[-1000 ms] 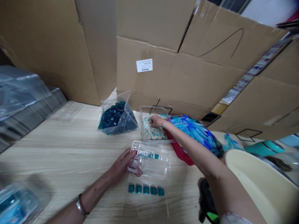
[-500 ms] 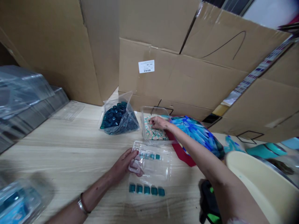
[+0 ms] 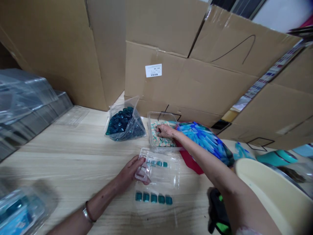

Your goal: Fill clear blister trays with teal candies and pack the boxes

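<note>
My left hand grips the left edge of a transparent plastic blister tray, thumb on top and fingers showing through from below. A row of teal square pieces sits in the tray's upper part. Below, another row of teal squares lies in the transparent lower half. My right hand reaches into a transparent box full of small pale pink and green pieces. Its fingers are curled together among them, and whatever they pinch is hidden.
A transparent bag of dark teal pieces stands left of the box. Cardboard walls the back. Stacked plastic trays are at left, a filled package at lower left. Blue patterned cloth and a cream basin are at right.
My right hand stays in the box, its fingers shifting only slightly. My left hand and the tray hold almost the same place.
</note>
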The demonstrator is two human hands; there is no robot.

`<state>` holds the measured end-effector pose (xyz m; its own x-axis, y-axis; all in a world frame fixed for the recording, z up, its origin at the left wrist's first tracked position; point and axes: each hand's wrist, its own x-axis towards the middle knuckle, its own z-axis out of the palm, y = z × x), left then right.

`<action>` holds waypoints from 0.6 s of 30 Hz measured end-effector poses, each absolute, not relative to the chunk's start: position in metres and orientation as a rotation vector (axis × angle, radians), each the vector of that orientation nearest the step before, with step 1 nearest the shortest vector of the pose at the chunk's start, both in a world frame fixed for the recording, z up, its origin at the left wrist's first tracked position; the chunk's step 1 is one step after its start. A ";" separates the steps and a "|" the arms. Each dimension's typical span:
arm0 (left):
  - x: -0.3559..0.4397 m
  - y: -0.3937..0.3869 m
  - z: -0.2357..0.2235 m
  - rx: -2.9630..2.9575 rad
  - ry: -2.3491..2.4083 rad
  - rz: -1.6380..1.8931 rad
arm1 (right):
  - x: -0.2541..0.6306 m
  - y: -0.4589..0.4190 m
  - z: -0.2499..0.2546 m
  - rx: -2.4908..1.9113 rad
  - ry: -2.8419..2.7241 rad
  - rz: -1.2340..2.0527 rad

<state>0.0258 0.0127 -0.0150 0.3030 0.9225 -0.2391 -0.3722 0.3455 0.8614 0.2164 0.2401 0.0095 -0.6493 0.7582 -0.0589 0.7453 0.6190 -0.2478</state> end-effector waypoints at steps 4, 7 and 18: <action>0.026 0.013 -0.014 0.783 0.875 0.979 | 0.220 0.242 0.009 -1.216 -2.792 0.448; 0.026 0.013 -0.014 0.772 0.873 0.993 | 0.225 0.243 0.010 -1.150 -2.742 0.582; 0.025 0.012 -0.017 0.789 0.842 1.012 | 0.226 0.236 0.014 -1.194 -2.604 0.764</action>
<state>0.0247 0.0122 -0.0169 0.2909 0.9307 -0.2219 -0.3868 0.3265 0.8624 0.2257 0.2362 0.0142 -0.6622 0.7475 -0.0513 0.6569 0.5462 -0.5198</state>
